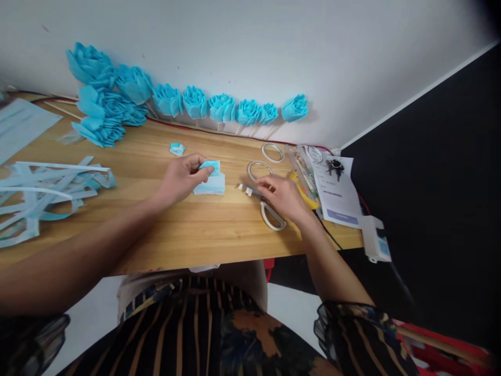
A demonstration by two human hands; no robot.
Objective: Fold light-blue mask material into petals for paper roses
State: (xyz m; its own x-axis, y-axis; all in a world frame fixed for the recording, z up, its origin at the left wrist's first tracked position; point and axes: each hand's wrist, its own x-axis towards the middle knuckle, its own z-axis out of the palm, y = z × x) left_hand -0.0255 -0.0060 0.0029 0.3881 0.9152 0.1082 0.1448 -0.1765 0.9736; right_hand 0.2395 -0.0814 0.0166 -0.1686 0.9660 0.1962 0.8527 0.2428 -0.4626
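My left hand (180, 177) pinches a small light-blue fabric piece (210, 165) between thumb and fingers. Just under it lies a stack of pale blue-white rectangular pieces (210, 185) on the table. To the right, my right hand (278, 193) hovers over a pair of scissors (266, 221), with thumb and forefinger drawn together; whether anything is between them is too small to see. Short white tape bits (249, 191) stick out beside those fingertips, by the scissor blades. A tape roll (251, 166) lies just behind the right hand. A folded blue piece (177, 149) rests behind my left hand.
Blue fabric flowers (222, 107) on sticks lean along the wall. Cut strips (58, 183) pile up at the left. Another tape roll (273, 145), a yellow tool (309, 199), a printed sheet (336, 198) with keys (335, 167), and a power strip (371, 237) are at the right.
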